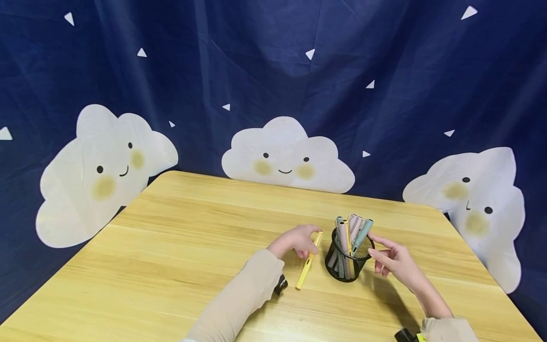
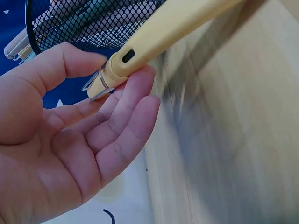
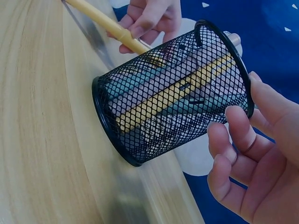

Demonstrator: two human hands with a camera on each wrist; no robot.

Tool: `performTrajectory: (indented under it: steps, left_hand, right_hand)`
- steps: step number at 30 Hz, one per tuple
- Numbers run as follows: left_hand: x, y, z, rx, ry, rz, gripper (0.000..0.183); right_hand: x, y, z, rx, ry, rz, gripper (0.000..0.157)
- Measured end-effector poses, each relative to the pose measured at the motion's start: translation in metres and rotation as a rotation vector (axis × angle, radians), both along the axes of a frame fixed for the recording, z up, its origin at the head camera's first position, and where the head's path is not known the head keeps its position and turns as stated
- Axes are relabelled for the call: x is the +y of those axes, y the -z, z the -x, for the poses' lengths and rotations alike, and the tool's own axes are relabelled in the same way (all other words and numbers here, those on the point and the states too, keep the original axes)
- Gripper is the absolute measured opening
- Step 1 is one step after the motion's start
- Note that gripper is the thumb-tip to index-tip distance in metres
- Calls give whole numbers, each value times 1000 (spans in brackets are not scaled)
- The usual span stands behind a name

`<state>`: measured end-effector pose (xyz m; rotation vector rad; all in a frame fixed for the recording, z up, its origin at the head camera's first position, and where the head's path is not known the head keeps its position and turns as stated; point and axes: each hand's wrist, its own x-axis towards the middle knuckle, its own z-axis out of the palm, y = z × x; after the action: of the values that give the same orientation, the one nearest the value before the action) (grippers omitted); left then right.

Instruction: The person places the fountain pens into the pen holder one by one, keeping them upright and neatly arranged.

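Observation:
A yellow pen point(image 1: 308, 266) with a metal clip slants down toward the table, its upper end pinched between the thumb and fingers of my left hand point(image 1: 299, 240). The left wrist view shows the grip at the capped end of the pen point(image 2: 154, 39). Just right of it stands a black mesh pen holder point(image 1: 344, 271) filled with several pens point(image 1: 363, 235) in teal, pale purple and yellow. My right hand point(image 1: 395, 260) holds the holder at the right side of its rim with thumb and index finger. Its other fingers curl below without visible contact point(image 3: 261, 154).
The wooden table point(image 1: 171, 266) carries the pen holder near its right-middle part. Behind the table hangs a dark blue curtain point(image 1: 265, 61) with white smiling clouds point(image 1: 286, 147) and small triangles. Black wrist devices point(image 1: 279, 285) show near both sleeves.

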<state>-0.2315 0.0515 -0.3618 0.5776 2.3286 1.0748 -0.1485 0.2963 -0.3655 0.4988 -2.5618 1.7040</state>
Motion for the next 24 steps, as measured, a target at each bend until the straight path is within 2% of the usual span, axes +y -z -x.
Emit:
performTrajectory:
  steps: [8, 24]
  left_hand:
    - [-1, 0, -1, 23, -9, -25, 65]
    - [-2, -5, 3, 50, -54, -187, 66]
  right_hand:
    - [0, 1, -1, -14, -4, 4, 49]
    - [1, 0, -1, -30, 3, 28, 49]
